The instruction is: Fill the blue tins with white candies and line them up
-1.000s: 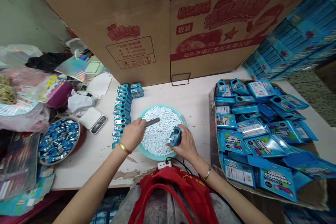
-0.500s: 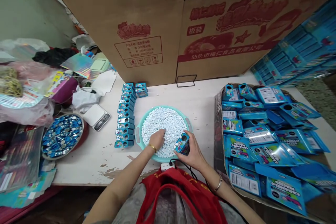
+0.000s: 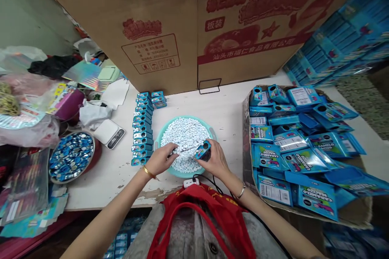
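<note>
A green plastic basin [image 3: 155, 145] full of small white candies [image 3: 188, 129] stands in front of me. Over its left side is my left hand [image 3: 161, 158], palm down with curled fingers, thumb and forefinger tips close together; what lies inside them is hidden. My right hand [image 3: 216, 158] grips a small blue candy box [image 3: 203, 150], tilted above the right part of the basin, its round dark hole facing up. Left of the basin runs a column of similar blue boxes [image 3: 142, 129], some with white candies at their openings. Two more boxes [image 3: 158, 99] stand beside its far end.
A carton [image 3: 246, 137] heaped with blue packs is at right. Behind stands a large cardboard box [image 3: 158, 4]. On the left are a bowl of blue and silver pieces [image 3: 73, 156], a white scale [image 3: 110, 133] and plastic bags. A white power strip [image 3: 191, 182] lies at the front edge.
My left hand has come up out of the candies and moved left towards the basin's rim. My right hand still holds the box, now turned slightly. The whole view has shifted a little.
</note>
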`<state>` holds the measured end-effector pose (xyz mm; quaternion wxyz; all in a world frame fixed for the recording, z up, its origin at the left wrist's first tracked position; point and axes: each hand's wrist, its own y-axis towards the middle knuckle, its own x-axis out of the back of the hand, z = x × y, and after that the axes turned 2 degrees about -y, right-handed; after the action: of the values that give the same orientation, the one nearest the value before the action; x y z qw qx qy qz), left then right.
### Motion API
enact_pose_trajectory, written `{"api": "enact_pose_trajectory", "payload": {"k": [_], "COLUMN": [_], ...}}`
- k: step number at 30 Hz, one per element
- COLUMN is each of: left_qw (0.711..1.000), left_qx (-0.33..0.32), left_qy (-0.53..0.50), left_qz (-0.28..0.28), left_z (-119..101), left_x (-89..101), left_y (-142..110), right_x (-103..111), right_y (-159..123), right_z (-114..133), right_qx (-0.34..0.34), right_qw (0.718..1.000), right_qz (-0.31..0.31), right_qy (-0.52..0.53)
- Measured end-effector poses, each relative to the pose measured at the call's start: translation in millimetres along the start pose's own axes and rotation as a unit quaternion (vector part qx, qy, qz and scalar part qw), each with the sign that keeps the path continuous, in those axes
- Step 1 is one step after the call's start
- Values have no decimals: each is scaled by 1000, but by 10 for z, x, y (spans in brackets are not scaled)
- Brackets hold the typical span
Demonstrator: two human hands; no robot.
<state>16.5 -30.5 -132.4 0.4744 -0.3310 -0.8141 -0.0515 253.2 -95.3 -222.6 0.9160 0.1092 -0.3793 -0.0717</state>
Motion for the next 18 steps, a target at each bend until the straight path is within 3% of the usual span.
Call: {"api": "enact_pose_trajectory", "payload": {"k": [6, 12, 15, 18], "left_qw": [976, 946, 947, 955], "left_qx": [21, 43, 36, 66], "left_qy": [177, 289, 286, 269], "left_qz": [123, 140, 141, 105], "left_z": [-575, -1128, -1157, -825], "left_x": [366, 470, 524, 512], "left_y": [122, 190, 173, 117], "right_x": [-112, -183, -195, -157], "right_y": [32, -13, -16, -3], "right_z": [112, 191, 177, 122], "right_qx": [72, 86, 73, 28], "right_qw": [997, 996, 997, 999], "right_qz": [-5, -11, -11, -17], "right_qy": [-21, -6, 3, 21]}}
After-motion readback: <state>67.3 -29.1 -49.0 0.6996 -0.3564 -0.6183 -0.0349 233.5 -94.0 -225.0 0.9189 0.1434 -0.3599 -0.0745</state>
